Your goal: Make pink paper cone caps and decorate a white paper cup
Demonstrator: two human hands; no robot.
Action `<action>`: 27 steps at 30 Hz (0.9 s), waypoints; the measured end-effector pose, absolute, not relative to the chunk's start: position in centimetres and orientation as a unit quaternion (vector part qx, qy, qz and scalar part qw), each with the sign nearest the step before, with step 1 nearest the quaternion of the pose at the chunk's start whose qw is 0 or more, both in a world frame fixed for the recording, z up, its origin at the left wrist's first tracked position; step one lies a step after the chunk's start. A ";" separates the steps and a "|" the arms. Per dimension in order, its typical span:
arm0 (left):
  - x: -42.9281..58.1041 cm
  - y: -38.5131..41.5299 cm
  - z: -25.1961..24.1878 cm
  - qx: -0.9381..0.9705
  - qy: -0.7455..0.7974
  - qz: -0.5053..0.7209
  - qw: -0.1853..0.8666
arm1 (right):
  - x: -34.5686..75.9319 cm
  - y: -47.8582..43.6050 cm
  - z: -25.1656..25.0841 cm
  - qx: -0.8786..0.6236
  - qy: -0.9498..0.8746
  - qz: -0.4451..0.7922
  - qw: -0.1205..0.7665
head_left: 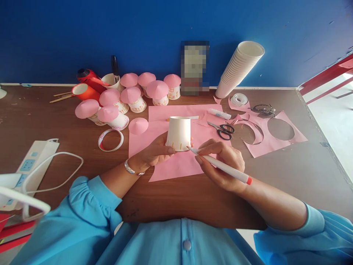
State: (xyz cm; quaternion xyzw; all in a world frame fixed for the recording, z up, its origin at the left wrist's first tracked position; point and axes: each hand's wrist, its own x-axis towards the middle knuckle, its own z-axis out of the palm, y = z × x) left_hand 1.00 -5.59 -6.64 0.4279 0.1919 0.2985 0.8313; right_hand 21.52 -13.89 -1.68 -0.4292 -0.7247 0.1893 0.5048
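Note:
My left hand (157, 151) is closed round the lower side of a white paper cup (179, 131), held upside down above pink paper (179, 165). Short yellow strokes show along the cup's rim. In my right hand (222, 163) is a white felt-tip pen (226, 170) with a red end, gripped like a writing tool. Its tip meets or nearly meets the cup's rim at the right. Behind the left hand lies a loose pink paper cone (138, 126). Scissors (223, 129) with black handles rest just beyond the right hand.
Several decorated cups with pink cone tops (157, 90) stand at the back left. A tall stack of paper cups (239, 68) leans on the blue wall. Cut pink scraps (286, 127) and a tape roll (239, 99) lie right; a power strip (33, 165) with a white cable lies left.

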 end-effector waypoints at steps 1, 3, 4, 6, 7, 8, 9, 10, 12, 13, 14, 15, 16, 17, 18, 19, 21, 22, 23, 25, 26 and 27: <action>1.0 -5.6 -6.7 0.429 0.190 0.298 0.832 | 21.5 -13.9 -1.7 -0.428 -0.726 0.185 0.505; 1.0 -5.6 -6.8 0.433 0.185 0.298 0.831 | 21.5 -13.9 -1.8 -0.424 -0.731 0.174 0.506; 1.0 -5.6 -6.9 0.436 0.184 0.298 0.829 | 21.5 -13.9 -1.8 -0.422 -0.733 0.169 0.505; 1.0 -5.6 -7.0 0.442 0.184 0.298 0.826 | 21.5 -13.9 -1.8 -0.422 -0.737 0.161 0.503; 1.0 -5.6 -7.0 0.445 0.185 0.299 0.824 | 21.5 -13.9 -1.8 -0.424 -0.737 0.160 0.502; 1.0 -5.6 -7.1 0.447 0.186 0.299 0.822 | 21.5 -13.9 -1.8 -0.426 -0.736 0.161 0.501; 1.0 -5.6 -7.1 0.449 0.185 0.298 0.822 | 21.5 -13.9 -1.8 -0.428 -0.734 0.163 0.501; 1.0 -5.6 -7.1 0.451 0.185 0.296 0.821 | 21.5 -13.8 -1.7 -0.429 -0.734 0.165 0.500; 1.0 -5.6 -7.1 0.455 0.180 0.295 0.821 | 21.5 -13.8 -1.7 -0.429 -0.733 0.167 0.501; 1.0 -5.6 -7.1 0.456 0.178 0.294 0.821 | 21.5 -13.8 -1.7 -0.427 -0.734 0.166 0.501; 1.0 -5.6 -7.0 0.456 0.176 0.294 0.821 | 21.6 -13.8 -1.7 -0.425 -0.735 0.165 0.502; 1.0 -5.6 -7.0 0.455 0.175 0.294 0.822 | 21.6 -13.8 -1.7 -0.421 -0.737 0.163 0.503; 1.0 -5.6 -7.0 0.454 0.175 0.293 0.823 | 21.6 -13.7 -1.7 -0.419 -0.738 0.163 0.503; 1.0 -5.6 -6.9 0.452 0.177 0.291 0.824 | 21.6 -13.7 -1.8 -0.418 -0.739 0.164 0.503; 1.0 -5.6 -6.9 0.450 0.181 0.289 0.825 | 21.6 -13.8 -1.8 -0.418 -0.739 0.166 0.502; 1.0 -5.6 -6.9 0.449 0.183 0.288 0.826 | 21.6 -13.8 -1.8 -0.418 -0.738 0.169 0.502; 0.9 -5.6 -7.0 0.444 0.187 0.288 0.828 | 21.6 -13.8 -1.7 -0.420 -0.737 0.172 0.500; 0.9 -5.6 -7.1 0.442 0.188 0.287 0.828 | 21.6 -13.8 -1.7 -0.422 -0.738 0.171 0.499; 0.9 -5.6 -7.2 0.441 0.187 0.287 0.829 | 21.6 -13.8 -1.7 -0.422 -0.738 0.170 0.498; 0.9 -5.6 -7.3 0.443 0.183 0.288 0.829 | 21.6 -13.8 -1.6 -0.424 -0.738 0.169 0.497; 0.9 -5.6 -7.3 0.445 0.179 0.288 0.829 | 21.6 -13.8 -1.6 -0.423 -0.738 0.169 0.498; 0.9 -5.5 -7.3 0.448 0.175 0.289 0.828 | 21.6 -13.8 -1.6 -0.420 -0.738 0.170 0.500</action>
